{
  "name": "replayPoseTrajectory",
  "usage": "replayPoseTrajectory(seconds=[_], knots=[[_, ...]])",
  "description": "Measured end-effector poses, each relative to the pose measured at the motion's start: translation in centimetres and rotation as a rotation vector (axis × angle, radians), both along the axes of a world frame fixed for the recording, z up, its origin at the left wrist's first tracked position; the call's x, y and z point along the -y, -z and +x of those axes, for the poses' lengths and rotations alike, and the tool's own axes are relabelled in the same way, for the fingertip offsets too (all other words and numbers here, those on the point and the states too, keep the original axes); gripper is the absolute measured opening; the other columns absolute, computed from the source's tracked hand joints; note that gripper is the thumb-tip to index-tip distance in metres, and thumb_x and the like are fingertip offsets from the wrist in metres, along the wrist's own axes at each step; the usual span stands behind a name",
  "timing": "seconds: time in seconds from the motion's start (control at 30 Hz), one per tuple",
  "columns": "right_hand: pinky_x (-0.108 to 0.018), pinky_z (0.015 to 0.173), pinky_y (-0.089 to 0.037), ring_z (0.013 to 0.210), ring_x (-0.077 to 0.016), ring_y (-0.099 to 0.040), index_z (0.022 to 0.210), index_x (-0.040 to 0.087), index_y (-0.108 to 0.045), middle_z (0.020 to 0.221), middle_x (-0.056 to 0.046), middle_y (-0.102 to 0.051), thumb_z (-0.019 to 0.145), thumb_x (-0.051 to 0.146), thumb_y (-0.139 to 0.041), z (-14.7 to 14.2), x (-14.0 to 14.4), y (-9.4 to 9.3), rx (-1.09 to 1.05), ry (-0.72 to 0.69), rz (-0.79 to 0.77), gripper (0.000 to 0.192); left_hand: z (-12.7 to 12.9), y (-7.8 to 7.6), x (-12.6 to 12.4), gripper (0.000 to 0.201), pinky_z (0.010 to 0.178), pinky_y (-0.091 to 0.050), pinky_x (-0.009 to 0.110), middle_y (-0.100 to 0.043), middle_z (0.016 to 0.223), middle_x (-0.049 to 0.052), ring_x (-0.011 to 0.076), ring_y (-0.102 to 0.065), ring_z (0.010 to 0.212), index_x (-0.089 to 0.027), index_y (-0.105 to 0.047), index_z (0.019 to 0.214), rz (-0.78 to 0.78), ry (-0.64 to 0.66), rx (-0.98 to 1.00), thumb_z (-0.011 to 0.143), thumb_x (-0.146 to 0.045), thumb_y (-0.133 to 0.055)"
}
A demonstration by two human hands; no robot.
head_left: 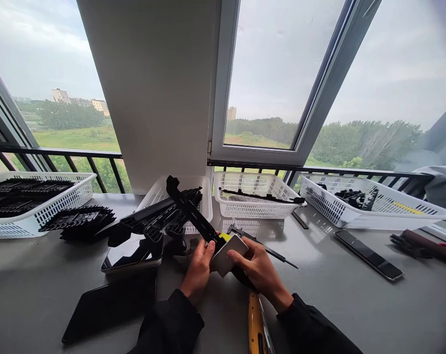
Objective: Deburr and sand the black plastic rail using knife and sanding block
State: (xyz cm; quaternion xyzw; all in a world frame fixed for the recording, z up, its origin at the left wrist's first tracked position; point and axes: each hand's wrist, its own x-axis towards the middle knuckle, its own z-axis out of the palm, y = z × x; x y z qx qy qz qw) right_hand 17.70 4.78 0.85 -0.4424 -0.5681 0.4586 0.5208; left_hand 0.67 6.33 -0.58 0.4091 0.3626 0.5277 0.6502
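Both hands meet at the near centre of the grey table (355,305). The left hand (198,268) is curled, thumb pointing up, and grips the near end of a long black plastic strip (188,209). The strip rises at an angle from the hands toward the far left. The right hand (260,268) is curled around a small grey block (228,253), fingers on its right edge. The block presses against the strip's near end; a yellow piece (225,236) shows just behind it. Both forearms wear black sleeves.

No readable writing or brand is visible.

Four white baskets stand along the far edge: one (42,206) at far left, two (256,196) at centre, one (374,206) at right. A yellow-handled tool (255,324) lies between the forearms. A dark flat panel (108,305) lies near left. A dark slim bar (368,254) lies to the right.
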Motion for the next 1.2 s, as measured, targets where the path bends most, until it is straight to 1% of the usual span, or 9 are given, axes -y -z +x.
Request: replayPoseTrajectory(seconds=[0.07,0.17,0.23,0.3,0.6,0.8,0.97,1.1,1.2], knots=[[-0.026,0.057,-0.038,0.063,-0.0144,-0.046,0.074,0.019,-0.063,0.069,0.002,-0.056,0.081,0.056,-0.083,0.2,0.1,-0.3,0.015,-0.01,-0.017,0.043,-0.1,-0.2,0.1,0.072,0.1,-0.058,0.042,-0.077,0.135,0.013,0.0356,-0.07,0.126,-0.024,-0.062,0.146,0.0,0.006,0.011,0.087,-0.061,-0.078],[-0.025,0.055,-0.035,0.061,-0.0133,-0.042,0.074,0.02,-0.062,0.065,0.004,-0.051,0.083,0.059,-0.081,0.4,0.2,-0.7,-0.065,0.109,0.006,0.045,-0.1,-0.4,0.2,0.076,0.08,-0.064,0.038,-0.076,0.135,0.013,0.0354,-0.073,0.119,-0.027,-0.056,0.152,-0.003,0.018,0.005,0.088,-0.061,-0.077],[-0.025,0.052,-0.032,0.058,-0.0122,-0.037,0.077,0.021,-0.061,0.063,0.005,-0.047,0.084,0.063,-0.079,0.4,0.3,-0.7,-0.119,0.165,0.009,0.047,-0.1,-0.4,0.2,0.079,0.069,-0.065,0.035,-0.076,0.133,0.014,0.0354,-0.075,0.113,-0.026,-0.055,0.152,-0.007,0.032,-0.005,0.086,-0.062,-0.079],[-0.025,0.049,-0.028,0.054,-0.0111,-0.034,0.078,0.021,-0.059,0.061,0.006,-0.044,0.084,0.067,-0.078,0.2,0.2,-0.5,-0.134,0.157,-0.011,0.05,0.0,-0.3,0.2,0.082,0.065,-0.064,0.034,-0.078,0.129,0.014,0.0347,-0.077,0.107,-0.024,-0.057,0.15,-0.015,0.051,-0.007,0.084,-0.065,-0.081],[-0.024,0.045,-0.021,0.049,-0.0084,-0.027,0.066,0.023,-0.047,0.052,0.008,-0.038,0.082,0.076,-0.074,0.2,-0.1,-0.2,-0.137,0.171,-0.091,0.062,-0.1,-0.3,0.1,0.089,0.073,-0.063,0.035,-0.08,0.118,0.012,0.0308,-0.078,0.098,-0.023,-0.059,0.145,-0.041,0.115,0.077,0.075,-0.069,-0.087],[-0.024,0.041,-0.019,0.043,-0.0075,-0.026,0.063,0.024,-0.047,0.048,0.008,-0.038,0.076,0.085,-0.073,-0.8,0.1,-0.1,-0.1,0.125,-0.135,0.067,-0.3,0.8,-0.8,0.087,0.071,-0.056,0.03,-0.079,0.109,0.008,0.0229,-0.073,0.086,-0.027,-0.057,0.143,-0.037,0.127,0.181,0.073,-0.067,-0.089],[-0.024,0.041,-0.019,0.043,-0.0071,-0.025,0.058,0.025,-0.043,0.047,0.008,-0.035,0.07,0.089,-0.073,-1.3,0.1,-0.1,-0.116,0.101,-0.151,0.072,-0.3,1.2,-0.8,0.068,0.07,-0.049,0.028,-0.072,0.086,0.0,0.0161,-0.062,0.072,-0.027,-0.074,0.124,-0.048,0.171,0.255,0.074,-0.072,-0.086],[-0.023,0.04,-0.019,0.047,-0.0075,-0.023,0.065,0.025,-0.042,0.054,0.01,-0.031,0.076,0.082,-0.075,-0.5,0.2,-0.4,-0.167,0.17,-0.157,0.066,-0.2,0.7,-0.3,0.051,0.076,-0.05,0.029,-0.07,0.088,0.002,0.0159,-0.061,0.077,-0.025,-0.081,0.116,-0.066,0.289,0.253,0.077,-0.057,-0.091],[-0.023,0.041,-0.019,0.047,-0.0078,-0.022,0.066,0.026,-0.038,0.056,0.01,-0.029,0.079,0.081,-0.072,-0.2,0.2,-0.4,-0.202,0.211,-0.163,0.065,0.1,0.4,0.0,0.046,0.073,-0.049,0.029,-0.069,0.085,0.003,0.0179,-0.062,0.079,-0.021,-0.084,0.108,-0.053,0.409,0.242,0.074,-0.05,-0.095]])
